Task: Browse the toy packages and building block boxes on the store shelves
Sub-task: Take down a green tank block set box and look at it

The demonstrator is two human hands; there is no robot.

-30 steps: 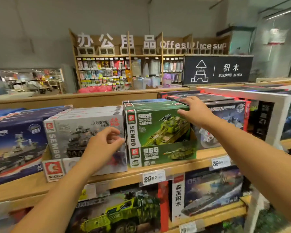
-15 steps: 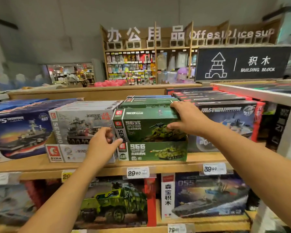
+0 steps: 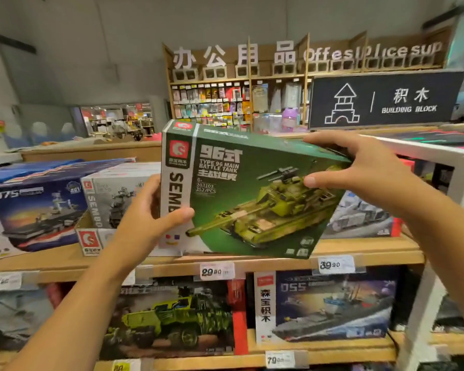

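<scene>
The green Type 96 tank box (image 3: 252, 194) has left the stack on the shelf and is now raised, tilted, in front of the shelving. The left hand (image 3: 148, 218) grips its lower left edge, thumb across the white SEMBO side strip. The right hand (image 3: 359, 170) grips the upper right corner, fingers on the top face and thumb on the front. Both hands grasp the box. Behind it, the wooden upper shelf (image 3: 359, 247) carries a grey SEMBO box (image 3: 110, 199) and a blue 075 ship box (image 3: 35, 210). Below a 29.90 price tag (image 3: 216, 271) stand a green truck box (image 3: 172, 319) and a 055 ship box (image 3: 327, 306). A black BUILDING BLOCK sign (image 3: 386, 100) stands above.
</scene>
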